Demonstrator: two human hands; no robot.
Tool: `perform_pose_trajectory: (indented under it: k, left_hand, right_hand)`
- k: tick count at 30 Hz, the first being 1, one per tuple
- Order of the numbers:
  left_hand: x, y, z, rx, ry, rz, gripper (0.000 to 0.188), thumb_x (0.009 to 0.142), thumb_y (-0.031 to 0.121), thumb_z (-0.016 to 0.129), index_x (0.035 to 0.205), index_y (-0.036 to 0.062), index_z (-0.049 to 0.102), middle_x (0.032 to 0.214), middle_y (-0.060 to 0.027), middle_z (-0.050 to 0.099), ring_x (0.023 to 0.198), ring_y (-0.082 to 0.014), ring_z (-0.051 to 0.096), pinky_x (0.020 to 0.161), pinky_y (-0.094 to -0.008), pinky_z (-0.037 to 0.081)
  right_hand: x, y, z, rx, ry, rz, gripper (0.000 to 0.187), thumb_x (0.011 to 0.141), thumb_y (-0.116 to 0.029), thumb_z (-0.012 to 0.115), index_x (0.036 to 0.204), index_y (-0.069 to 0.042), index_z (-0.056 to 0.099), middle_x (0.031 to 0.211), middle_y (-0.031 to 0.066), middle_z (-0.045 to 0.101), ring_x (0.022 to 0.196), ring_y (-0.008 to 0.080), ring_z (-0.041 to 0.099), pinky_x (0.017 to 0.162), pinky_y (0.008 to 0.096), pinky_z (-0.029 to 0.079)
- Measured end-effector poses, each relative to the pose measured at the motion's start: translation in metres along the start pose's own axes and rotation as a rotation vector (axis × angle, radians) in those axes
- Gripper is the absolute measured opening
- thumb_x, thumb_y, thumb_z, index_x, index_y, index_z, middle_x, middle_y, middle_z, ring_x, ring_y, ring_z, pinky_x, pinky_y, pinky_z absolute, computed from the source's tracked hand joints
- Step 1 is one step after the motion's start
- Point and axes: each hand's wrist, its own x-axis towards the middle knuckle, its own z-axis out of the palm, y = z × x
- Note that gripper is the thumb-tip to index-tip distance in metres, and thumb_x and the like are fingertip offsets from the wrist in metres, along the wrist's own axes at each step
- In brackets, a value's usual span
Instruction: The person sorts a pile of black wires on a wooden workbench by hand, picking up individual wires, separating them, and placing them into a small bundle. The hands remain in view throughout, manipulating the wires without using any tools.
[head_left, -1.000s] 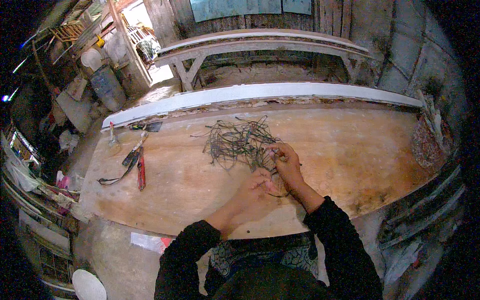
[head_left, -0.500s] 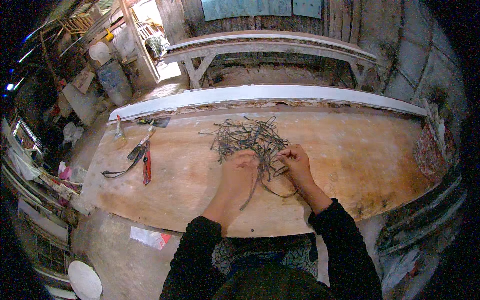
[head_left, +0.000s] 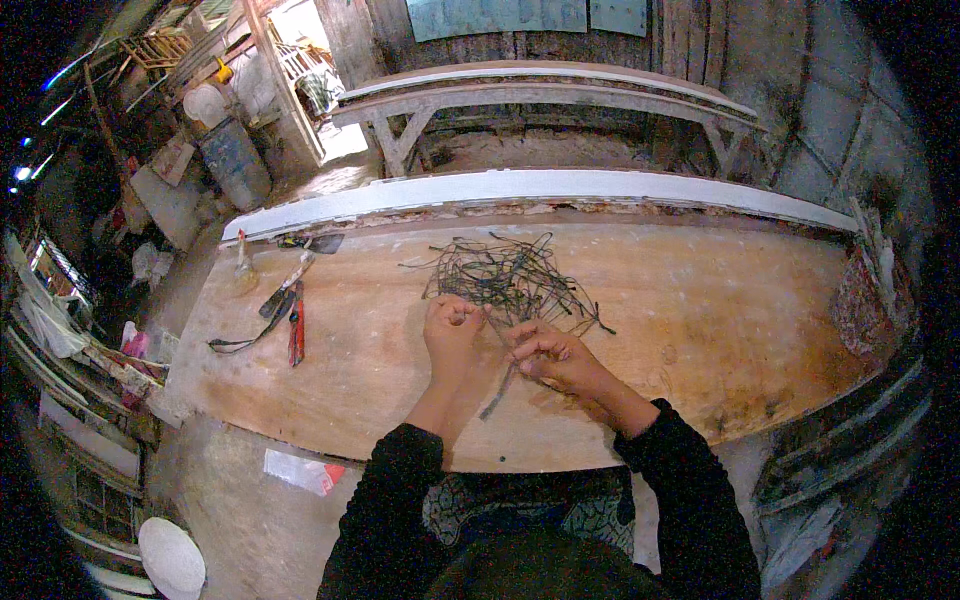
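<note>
A tangled pile of thin dark cords lies at the middle of the wooden tabletop. Just in front of its near left side, my left hand is closed in a pinch on a strand of cord. To the right of it and slightly nearer, my right hand has its fingers closed round cord as well. The hands are close together, with a strand running between them. One dark cord end trails on the wood below my right hand. The exact grip of the fingertips is too small to make out.
On the table's left lie a red-handled tool, a dark strap and a whitish-handled tool, near a small clear bottle. A long white board runs along the far edge. Behind stands a wooden bench.
My right hand has moved left and nearer, pulling cord clear of the pile's near side. My left hand has shifted slightly left and its fingers have closed into a pinch.
</note>
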Motion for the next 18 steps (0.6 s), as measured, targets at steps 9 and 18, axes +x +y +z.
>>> perform_pose_trajectory:
  k: [9,18]
  left_hand:
    - [-0.007,0.015,0.002,0.292,-0.062,0.102,0.007,0.064,0.001,0.066,0.066,0.0035,0.060,0.087,-0.0048,0.048,0.072,-0.0121,0.048,0.057,-0.0236,0.040]
    - [-0.012,0.029,0.009,0.286,-0.201,0.078,0.003,0.068,0.003,0.063,0.070,0.0029,0.060,0.087,-0.0050,0.048,0.075,-0.0139,0.049,0.061,-0.0246,0.042]
  right_hand:
    - [0.002,0.004,-0.010,-0.174,0.064,-0.106,0.011,0.067,-0.005,0.068,0.075,-0.005,0.061,0.082,0.0047,0.059,0.086,0.0161,0.052,0.080,0.0296,0.038]
    - [0.008,0.014,-0.021,-0.200,0.256,-0.136,0.012,0.069,-0.004,0.065,0.070,-0.007,0.053,0.075,0.0016,0.056,0.081,0.0106,0.051,0.071,0.0237,0.040]
